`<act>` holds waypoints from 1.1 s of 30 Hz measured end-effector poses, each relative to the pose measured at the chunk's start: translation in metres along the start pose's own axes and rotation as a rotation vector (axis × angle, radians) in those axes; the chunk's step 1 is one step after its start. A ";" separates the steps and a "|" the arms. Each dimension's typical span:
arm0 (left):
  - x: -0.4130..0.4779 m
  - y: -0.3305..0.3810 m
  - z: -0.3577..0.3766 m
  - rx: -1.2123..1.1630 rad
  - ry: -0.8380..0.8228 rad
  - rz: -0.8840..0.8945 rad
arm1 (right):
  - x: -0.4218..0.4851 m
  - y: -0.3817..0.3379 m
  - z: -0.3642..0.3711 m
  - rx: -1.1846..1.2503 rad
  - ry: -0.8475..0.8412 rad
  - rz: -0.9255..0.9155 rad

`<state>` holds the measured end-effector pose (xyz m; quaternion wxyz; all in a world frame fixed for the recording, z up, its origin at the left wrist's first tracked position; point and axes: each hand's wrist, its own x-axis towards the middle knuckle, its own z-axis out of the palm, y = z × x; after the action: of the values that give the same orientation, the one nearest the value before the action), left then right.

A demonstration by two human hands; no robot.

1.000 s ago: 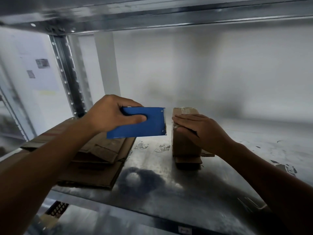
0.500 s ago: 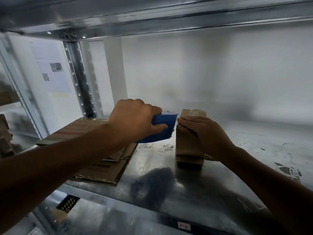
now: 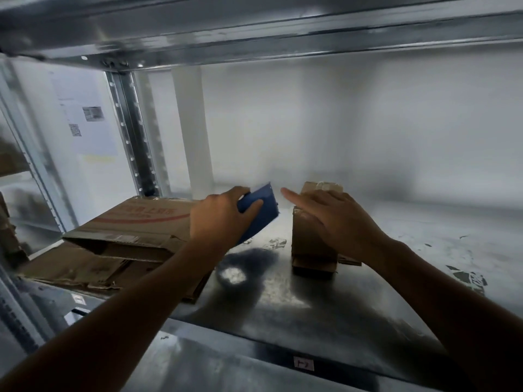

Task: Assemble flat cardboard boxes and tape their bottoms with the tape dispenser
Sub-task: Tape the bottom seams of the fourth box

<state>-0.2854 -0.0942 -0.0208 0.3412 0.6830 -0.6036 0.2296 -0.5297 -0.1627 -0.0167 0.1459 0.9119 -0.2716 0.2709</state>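
Fingers [image 3: 240, 190] of the left hand [image 3: 218, 219] curl round the blue dispenser [image 3: 261, 213], thumb across its face, holding it tilted above the shelf [image 3: 283, 292], just left of the box [image 3: 311, 241]. The right hand [image 3: 336, 222] lies on that small upright box, its fingers straight and slightly apart, the index pointing toward the dispenser without touching it. Flat cardboard [image 3: 133, 230] is stacked at the shelf's left end, near the steel post [image 3: 133, 137].
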 end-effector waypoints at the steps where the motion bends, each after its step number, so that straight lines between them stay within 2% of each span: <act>1: -0.002 0.002 0.003 -0.030 -0.029 -0.049 | 0.000 0.002 0.000 -0.055 0.000 -0.037; 6: -0.008 0.013 0.007 -0.100 0.005 -0.095 | 0.005 0.011 -0.005 -0.124 -0.129 -0.079; 13: -0.016 0.011 0.003 -0.208 -0.030 -0.113 | 0.009 0.003 -0.006 -0.064 -0.114 0.003; 16: -0.019 0.008 0.003 -0.130 -0.064 -0.025 | 0.006 0.007 -0.004 -0.069 -0.126 -0.023; 20: -0.021 0.011 0.006 0.021 -0.206 0.042 | 0.006 0.005 -0.004 -0.015 -0.123 -0.006; 23: -0.026 0.017 0.007 0.099 -0.212 0.051 | 0.006 0.000 -0.003 0.036 -0.116 0.035; 25: -0.027 0.022 0.010 0.146 -0.228 0.055 | 0.005 0.000 -0.003 0.163 -0.086 0.101; 28: -0.023 0.030 0.010 0.168 -0.300 0.055 | -0.003 0.003 -0.002 0.403 0.094 0.232; 31: -0.020 0.034 0.007 0.155 -0.355 0.063 | -0.008 0.002 0.003 0.442 0.219 0.275; 33: -0.018 0.035 0.003 0.174 -0.314 0.076 | -0.006 0.001 0.008 0.441 0.244 0.278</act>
<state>-0.3228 -0.0863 -0.0294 0.1732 0.7141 -0.6528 0.1841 -0.5311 -0.1640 -0.0269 -0.0627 0.8363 -0.3089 0.4486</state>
